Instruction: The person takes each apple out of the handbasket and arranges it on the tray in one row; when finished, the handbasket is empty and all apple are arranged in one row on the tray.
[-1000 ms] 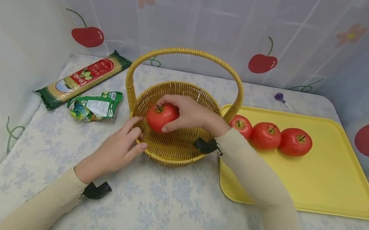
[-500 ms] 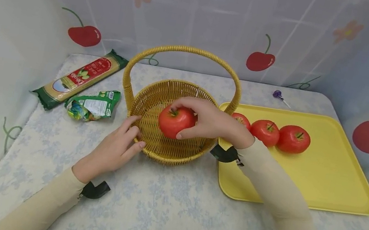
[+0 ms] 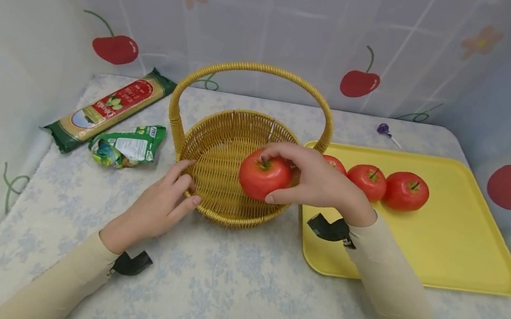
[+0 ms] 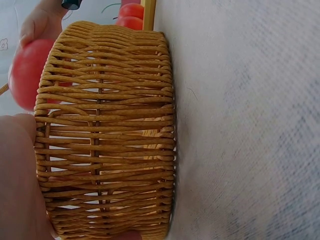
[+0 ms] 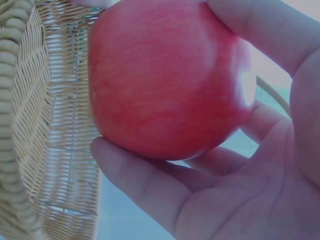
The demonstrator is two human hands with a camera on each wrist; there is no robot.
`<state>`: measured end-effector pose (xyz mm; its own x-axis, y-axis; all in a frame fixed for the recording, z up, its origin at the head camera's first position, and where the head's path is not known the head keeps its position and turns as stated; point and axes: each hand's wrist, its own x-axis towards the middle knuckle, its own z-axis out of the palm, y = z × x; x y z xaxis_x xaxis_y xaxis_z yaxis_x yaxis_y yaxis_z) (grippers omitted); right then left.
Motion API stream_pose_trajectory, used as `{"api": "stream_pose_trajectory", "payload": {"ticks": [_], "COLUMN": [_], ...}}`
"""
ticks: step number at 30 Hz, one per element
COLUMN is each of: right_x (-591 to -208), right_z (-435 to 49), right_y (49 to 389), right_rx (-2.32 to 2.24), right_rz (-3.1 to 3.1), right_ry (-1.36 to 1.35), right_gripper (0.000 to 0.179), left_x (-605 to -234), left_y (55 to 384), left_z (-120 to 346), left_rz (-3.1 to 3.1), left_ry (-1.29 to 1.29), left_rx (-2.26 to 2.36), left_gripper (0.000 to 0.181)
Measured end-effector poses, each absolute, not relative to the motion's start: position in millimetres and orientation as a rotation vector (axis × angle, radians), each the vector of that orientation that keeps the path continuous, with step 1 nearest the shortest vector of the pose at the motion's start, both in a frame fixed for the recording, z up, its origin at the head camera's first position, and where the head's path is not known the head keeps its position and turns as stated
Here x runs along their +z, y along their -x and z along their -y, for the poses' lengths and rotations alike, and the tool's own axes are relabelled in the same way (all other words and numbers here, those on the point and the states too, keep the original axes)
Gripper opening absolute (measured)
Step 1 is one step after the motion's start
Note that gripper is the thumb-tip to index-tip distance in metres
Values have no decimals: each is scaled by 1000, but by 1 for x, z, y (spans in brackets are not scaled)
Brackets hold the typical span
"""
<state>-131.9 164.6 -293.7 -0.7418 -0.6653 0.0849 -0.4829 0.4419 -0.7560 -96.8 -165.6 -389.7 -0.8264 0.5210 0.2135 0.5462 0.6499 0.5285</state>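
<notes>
My right hand (image 3: 317, 183) holds a red apple (image 3: 264, 176) between thumb and fingers over the right side of a round wicker basket (image 3: 213, 175) with a tall hooped handle. In the right wrist view, fingers wrap the apple (image 5: 170, 75) from both sides, and the basket wall (image 5: 65, 130) stands beside it. My left hand (image 3: 152, 207) grips the basket's left front rim, its fingers over the edge. The woven side (image 4: 105, 135) fills much of the left wrist view. Nothing else shows inside the basket.
A yellow tray (image 3: 461, 253) on the right bears several things: apples (image 3: 366, 181) in a row at its left rear. A purple lollipop (image 3: 385, 131) lies behind it. On the left are a long pasta packet (image 3: 113, 109) and a crumpled green snack bag (image 3: 132, 145).
My right hand has carried the apple rightward, from the basket's left part to above its right side. The left hand stays on the rim; the basket keeps its place.
</notes>
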Motion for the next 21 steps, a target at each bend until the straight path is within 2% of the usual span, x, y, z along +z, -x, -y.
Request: {"api": "stream_pose_trajectory", "payload": {"ticks": [8,21], "right_x": [-287,-278], "right_z": [-180,-238], "right_y": [123,95], "right_rx": [-1275,-1334], "right_rz": [-2447,-2589], "right_ry": [959,849], "right_gripper": [54,61], "left_x": [-388,-389], "left_y": [97,97], "left_z": [164,165], "left_rz": [2837,2831], "left_ry": [915,906], "left_rx": [-943,-934], "left_gripper": [17,16]}}
